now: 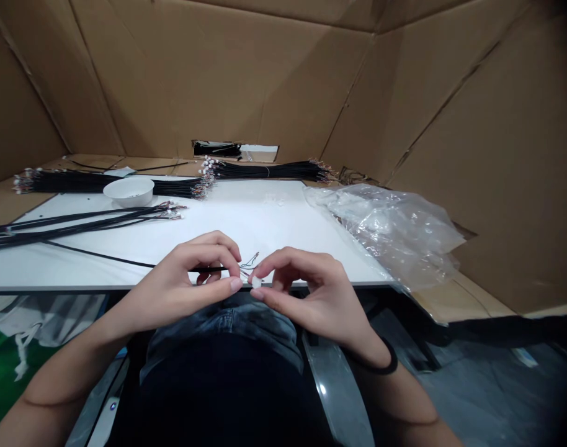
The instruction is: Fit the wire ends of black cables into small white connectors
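My left hand (202, 273) pinches the end of a black cable (111, 256), which trails off left across the white board. Several thin coloured wires (249, 261) fan out from that end, between my two hands. A small white plastic connector (256, 282) sits between the thumb and forefinger of my right hand (306, 282). The wire tips come close to the connector. Whether any of them is inside it, I cannot tell. Both hands are over the front edge of the white board (274, 217).
Bundles of black cables with white connectors lie at the back left (79, 181), back middle (269, 171) and left (79, 223). A white bowl (129, 194) stands among them. Crumpled clear plastic bag (390, 223) covers the right side. Cardboard walls (227, 81) enclose the table.
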`<action>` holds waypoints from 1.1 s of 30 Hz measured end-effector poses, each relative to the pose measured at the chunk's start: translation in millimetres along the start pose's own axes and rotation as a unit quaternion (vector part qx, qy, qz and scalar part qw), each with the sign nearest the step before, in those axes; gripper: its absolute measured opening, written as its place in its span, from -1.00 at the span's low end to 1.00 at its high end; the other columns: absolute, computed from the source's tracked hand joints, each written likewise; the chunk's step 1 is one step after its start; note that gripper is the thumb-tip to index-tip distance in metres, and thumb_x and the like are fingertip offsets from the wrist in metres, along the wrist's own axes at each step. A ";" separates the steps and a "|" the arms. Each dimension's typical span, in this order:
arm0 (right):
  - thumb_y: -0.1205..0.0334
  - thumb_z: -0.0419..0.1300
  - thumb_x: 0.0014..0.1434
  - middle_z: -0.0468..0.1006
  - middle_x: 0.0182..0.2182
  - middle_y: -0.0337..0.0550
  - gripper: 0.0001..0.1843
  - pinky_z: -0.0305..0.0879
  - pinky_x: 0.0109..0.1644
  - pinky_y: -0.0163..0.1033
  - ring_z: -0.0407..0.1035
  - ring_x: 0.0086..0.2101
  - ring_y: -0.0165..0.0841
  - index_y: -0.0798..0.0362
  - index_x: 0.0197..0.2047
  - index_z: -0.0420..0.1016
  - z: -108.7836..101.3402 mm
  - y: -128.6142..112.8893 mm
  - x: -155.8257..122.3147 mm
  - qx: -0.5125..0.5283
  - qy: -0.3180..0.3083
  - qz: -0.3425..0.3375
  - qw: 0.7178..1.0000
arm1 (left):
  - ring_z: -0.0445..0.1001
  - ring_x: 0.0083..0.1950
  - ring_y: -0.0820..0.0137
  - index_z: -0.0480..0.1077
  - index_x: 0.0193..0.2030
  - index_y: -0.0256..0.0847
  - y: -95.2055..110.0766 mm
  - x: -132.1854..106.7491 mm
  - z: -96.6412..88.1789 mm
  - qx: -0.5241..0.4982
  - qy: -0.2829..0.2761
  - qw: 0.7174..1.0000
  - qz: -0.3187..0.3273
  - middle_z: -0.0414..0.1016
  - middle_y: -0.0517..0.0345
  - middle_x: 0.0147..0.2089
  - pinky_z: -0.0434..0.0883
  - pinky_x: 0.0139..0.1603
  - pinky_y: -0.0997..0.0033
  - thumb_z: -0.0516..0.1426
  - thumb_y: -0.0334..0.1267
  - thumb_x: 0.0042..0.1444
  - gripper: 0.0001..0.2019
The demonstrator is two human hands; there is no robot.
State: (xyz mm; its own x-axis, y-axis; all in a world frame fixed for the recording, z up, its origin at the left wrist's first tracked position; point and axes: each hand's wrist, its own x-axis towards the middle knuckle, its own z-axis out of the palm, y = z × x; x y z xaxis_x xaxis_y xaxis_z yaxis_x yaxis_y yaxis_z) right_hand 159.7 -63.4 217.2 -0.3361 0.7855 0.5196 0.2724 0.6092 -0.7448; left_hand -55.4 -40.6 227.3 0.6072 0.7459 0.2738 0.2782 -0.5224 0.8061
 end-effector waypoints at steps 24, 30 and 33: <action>0.34 0.35 0.09 0.60 -0.48 -0.22 -0.95 0.31 -0.50 -0.41 0.32 -0.60 -0.53 0.10 -0.33 0.57 0.3 -1.1 0.2 -0.019 -0.012 -0.017 1.000 | 0.31 -0.25 0.55 0.45 -0.34 -0.16 1.2 0.5 2.0 0.011 0.002 1.000 0.009 0.35 0.22 -0.15 0.26 -0.30 0.58 0.15 -0.25 0.26 -0.85; 0.32 0.35 0.10 0.59 -0.48 -0.24 -0.95 0.31 -0.50 -0.41 0.34 -0.60 -0.52 0.09 -0.33 0.57 0.0 -0.9 -0.6 -0.022 -0.014 -0.010 1.000 | 0.30 -0.26 0.54 0.44 -0.34 -0.17 0.5 1.5 2.3 0.007 0.001 1.000 0.008 0.35 0.22 -0.16 0.27 -0.31 0.57 0.15 -0.25 0.26 -0.86; 0.33 0.35 0.10 0.59 -0.48 -0.23 -0.95 0.31 -0.50 -0.42 0.33 -0.59 -0.53 0.10 -0.32 0.57 0.3 -1.1 -0.3 -0.021 -0.015 -0.010 1.000 | 0.31 -0.27 0.54 0.45 -0.35 -0.18 0.9 1.9 2.3 0.007 0.004 1.000 0.007 0.36 0.21 -0.16 0.27 -0.32 0.57 0.15 -0.26 0.25 -0.86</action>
State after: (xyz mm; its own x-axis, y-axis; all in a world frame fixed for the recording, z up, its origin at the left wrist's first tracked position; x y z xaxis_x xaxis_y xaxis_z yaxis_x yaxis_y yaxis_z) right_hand 159.3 -64.3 217.8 -0.3690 0.7698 0.5208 0.3025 0.6293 -0.7159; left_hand -52.3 -40.5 227.4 0.6062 0.7408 0.2894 0.2803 -0.5395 0.7939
